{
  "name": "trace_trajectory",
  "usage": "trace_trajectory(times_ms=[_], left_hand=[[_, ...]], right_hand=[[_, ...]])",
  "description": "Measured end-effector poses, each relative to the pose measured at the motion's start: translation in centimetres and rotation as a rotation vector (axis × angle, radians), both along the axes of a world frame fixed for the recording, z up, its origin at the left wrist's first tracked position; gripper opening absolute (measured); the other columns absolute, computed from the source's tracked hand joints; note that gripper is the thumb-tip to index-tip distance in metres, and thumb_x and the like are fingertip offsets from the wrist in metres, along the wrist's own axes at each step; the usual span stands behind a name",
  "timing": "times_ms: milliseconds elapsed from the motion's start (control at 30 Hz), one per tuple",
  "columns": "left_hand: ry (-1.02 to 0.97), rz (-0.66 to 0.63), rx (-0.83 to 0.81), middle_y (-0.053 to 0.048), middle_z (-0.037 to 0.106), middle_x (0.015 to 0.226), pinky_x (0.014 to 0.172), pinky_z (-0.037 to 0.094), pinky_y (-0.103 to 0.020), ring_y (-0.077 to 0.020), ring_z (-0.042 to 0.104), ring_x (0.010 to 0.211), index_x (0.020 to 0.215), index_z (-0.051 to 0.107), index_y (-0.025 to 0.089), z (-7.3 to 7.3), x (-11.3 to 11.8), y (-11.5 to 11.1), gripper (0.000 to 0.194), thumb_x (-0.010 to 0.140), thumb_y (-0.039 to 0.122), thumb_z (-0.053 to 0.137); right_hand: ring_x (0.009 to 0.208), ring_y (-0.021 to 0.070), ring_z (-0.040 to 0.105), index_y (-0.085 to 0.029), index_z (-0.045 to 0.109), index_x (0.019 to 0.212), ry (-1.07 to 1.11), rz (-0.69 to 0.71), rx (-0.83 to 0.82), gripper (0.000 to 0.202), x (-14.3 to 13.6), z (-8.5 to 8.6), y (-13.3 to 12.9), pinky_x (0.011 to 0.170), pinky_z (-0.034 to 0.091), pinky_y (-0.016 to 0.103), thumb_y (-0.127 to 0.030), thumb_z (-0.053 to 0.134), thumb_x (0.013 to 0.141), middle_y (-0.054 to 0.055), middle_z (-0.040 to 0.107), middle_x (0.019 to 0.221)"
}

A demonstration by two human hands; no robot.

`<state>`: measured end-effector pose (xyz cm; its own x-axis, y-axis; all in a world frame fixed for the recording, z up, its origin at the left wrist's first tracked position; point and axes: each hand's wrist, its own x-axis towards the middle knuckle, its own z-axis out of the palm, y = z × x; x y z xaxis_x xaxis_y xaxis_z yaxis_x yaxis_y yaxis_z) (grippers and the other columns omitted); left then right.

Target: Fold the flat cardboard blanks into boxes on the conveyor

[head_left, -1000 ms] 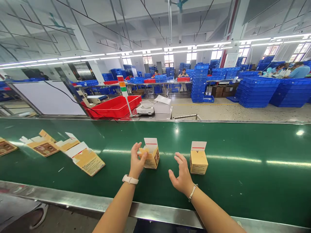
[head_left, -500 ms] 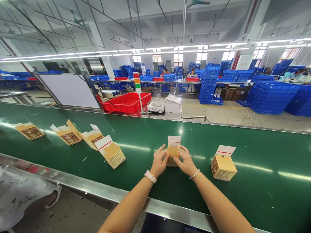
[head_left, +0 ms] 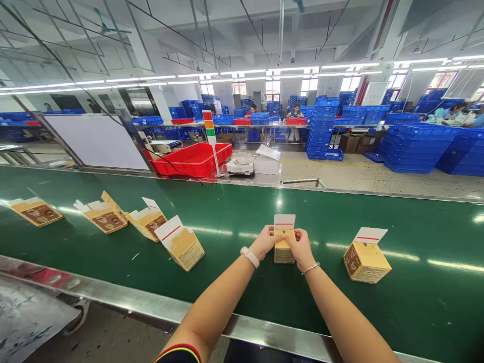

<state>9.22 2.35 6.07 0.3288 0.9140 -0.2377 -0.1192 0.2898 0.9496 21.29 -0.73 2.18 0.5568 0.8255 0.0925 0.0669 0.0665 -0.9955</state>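
A small yellow cardboard box [head_left: 284,255] stands on the green conveyor belt [head_left: 242,282] in front of me, its white flap with a red stripe raised at the back. My left hand [head_left: 266,242] grips its left side and my right hand [head_left: 301,249] its right side. Both thumbs press on the yellow top panel and nearly meet in the middle. To the right, apart from my hands, sits another yellow box [head_left: 366,263] with its top folded in and its striped flap up. Left of my hands leans a carton [head_left: 185,248] with its top flaps open.
Further left on the belt lie more open cartons [head_left: 151,222], [head_left: 108,219] and a carton [head_left: 40,213]. Beyond the belt are a red tray [head_left: 192,160], a signal light [head_left: 209,131], a scale [head_left: 241,165] and stacked blue crates [head_left: 321,128]. A metal rail [head_left: 264,327] edges the near side.
My hands and the box between them have shifted right in view. My thumbs have come together on the box top, which now lies lower. Several nearby cartons also appear further right.
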Motion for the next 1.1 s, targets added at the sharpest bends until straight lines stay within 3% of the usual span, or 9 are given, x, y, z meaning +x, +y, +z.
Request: trace_trajectory(times_ms=[200,367,500,633,800,933,1033,1100], left_hand=[[-0.004,-0.077,-0.046,-0.006,0.066,0.087,0.090,0.047,-0.039,-0.0212,0.064,0.087,0.089,0.055,0.015,0.2,1.5,-0.4,0.037,0.060,0.005,0.075],[-0.021,-0.043,0.000,-0.006,0.065,0.086,0.089,0.046,-0.037,-0.0193,0.063,0.085,0.090,0.056,0.015,-0.1,1.1,-1.3,0.029,0.068,0.019,0.075],[-0.043,0.031,0.137,-0.007,0.065,0.093,0.090,0.045,-0.034,-0.0183,0.061,0.092,0.092,0.059,0.017,-0.5,-0.8,-2.7,0.032,0.068,0.030,0.076],[-0.016,0.094,0.210,-0.005,0.066,0.090,0.086,0.046,-0.033,-0.0183,0.061,0.089,0.086,0.061,0.018,-0.5,-2.8,-4.0,0.032,0.067,0.040,0.074],[0.016,0.170,0.199,-0.004,0.066,0.083,0.074,0.046,-0.030,-0.0184,0.062,0.083,0.079,0.060,0.019,-0.3,-4.2,-4.4,0.032,0.063,0.044,0.072],[0.008,0.184,0.159,-0.004,0.066,0.080,0.069,0.045,-0.028,-0.0176,0.062,0.079,0.077,0.060,0.018,-0.4,-4.3,-4.7,0.031,0.064,0.043,0.071],[-0.017,0.131,0.153,-0.004,0.066,0.079,0.068,0.045,-0.028,-0.0179,0.061,0.079,0.076,0.060,0.018,-0.5,-3.8,-5.6,0.030,0.065,0.043,0.072],[-0.068,0.064,0.151,-0.004,0.065,0.078,0.069,0.045,-0.028,-0.0178,0.061,0.078,0.076,0.061,0.018,-0.3,-3.4,-6.4,0.031,0.065,0.044,0.073]], right_hand=[[0.070,0.0196,0.067,-0.023,0.048,0.086,0.060,0.018,-0.033,0.030,1.0,0.3,-0.7,0.056,0.057,0.031,-0.019,0.060,0.059,0.003,0.066,0.080],[0.075,0.0218,0.067,-0.022,0.050,0.090,0.110,0.000,-0.018,0.027,2.0,0.2,-2.2,0.065,0.058,0.037,-0.033,0.063,0.069,0.007,0.066,0.086],[0.102,0.0267,0.061,-0.020,0.053,0.101,-0.171,-0.195,0.129,0.035,2.7,0.6,-4.8,0.084,0.053,0.045,-0.045,0.059,0.078,0.011,0.063,0.105],[0.115,0.0279,0.053,-0.021,0.055,0.108,-0.604,-0.221,0.329,0.032,3.1,1.8,-6.5,0.097,0.043,0.053,-0.041,0.053,0.084,0.013,0.058,0.117],[0.117,0.0278,0.050,-0.020,0.042,0.127,-0.605,-0.347,0.313,0.045,3.0,2.4,-7.1,0.092,0.046,0.051,-0.038,0.050,0.086,0.016,0.050,0.125],[0.118,0.0282,0.048,-0.020,0.041,0.124,-0.678,-0.383,0.321,0.040,2.7,2.8,-7.7,0.093,0.046,0.051,-0.034,0.049,0.087,0.016,0.047,0.125],[0.121,0.0295,0.046,-0.021,0.040,0.124,-0.811,-0.384,0.450,0.041,1.9,3.4,-8.6,0.095,0.045,0.054,-0.027,0.050,0.085,0.016,0.043,0.128],[0.122,0.0301,0.047,-0.024,0.039,0.125,-0.876,-0.298,0.580,0.045,1.0,3.7,-9.4,0.095,0.046,0.055,-0.022,0.052,0.083,0.015,0.043,0.129]])
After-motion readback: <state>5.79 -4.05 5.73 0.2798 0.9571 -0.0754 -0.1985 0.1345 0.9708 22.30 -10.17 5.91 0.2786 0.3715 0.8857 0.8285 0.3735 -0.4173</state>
